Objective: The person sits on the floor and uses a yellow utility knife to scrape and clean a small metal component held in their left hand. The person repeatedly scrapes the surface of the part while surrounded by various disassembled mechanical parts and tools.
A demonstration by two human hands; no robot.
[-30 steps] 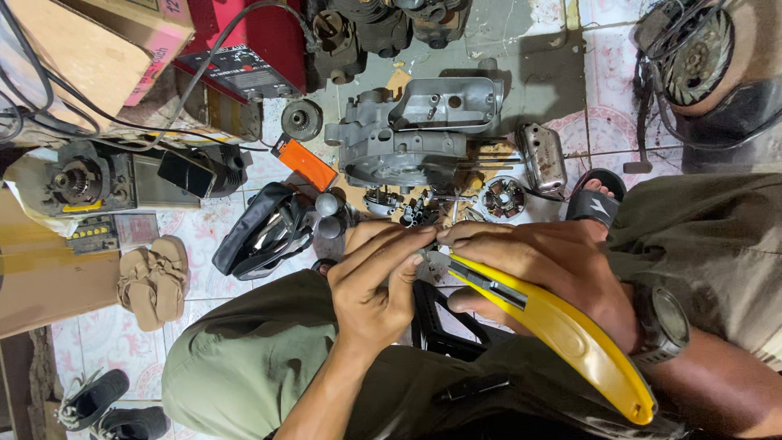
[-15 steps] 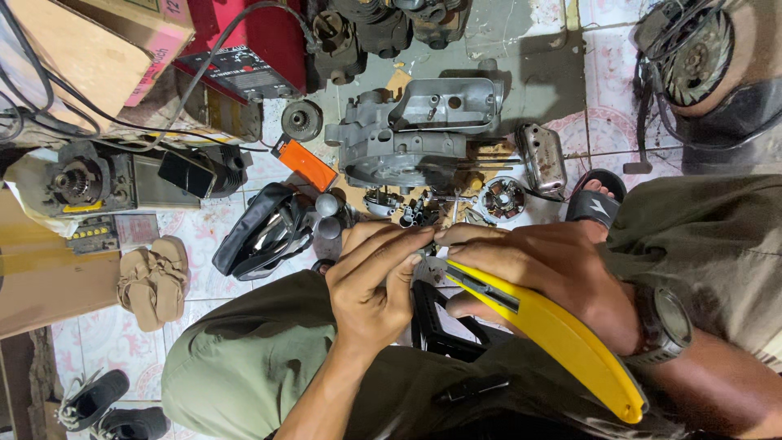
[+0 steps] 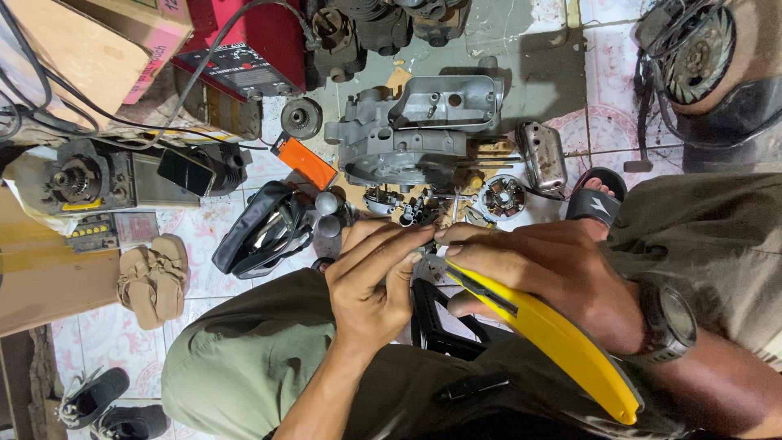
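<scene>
So the person is sitting over a floor full of engine bits and working at the tip of a yellow-handled utility knife (image 3: 538, 326). The right hand (image 3: 562, 285) is wrapping its fingers firmly around the knife's handle, holding it above the lap with the blade end pointing toward the other hand. The left hand (image 3: 375, 285) is pinching its fingertips nearly closed right at that tip, onto something small and pale (too tiny to tell what it is, maybe the blade itself). It looks like a fiddly fitting or trimming step, so the next bit probably calls for steady pressure and keeping fingers off the edge. The knife looks curved and glossy, with a dark slider strip. The grey engine casing (image 3: 415, 130) is lying on the tiles beyond.
</scene>
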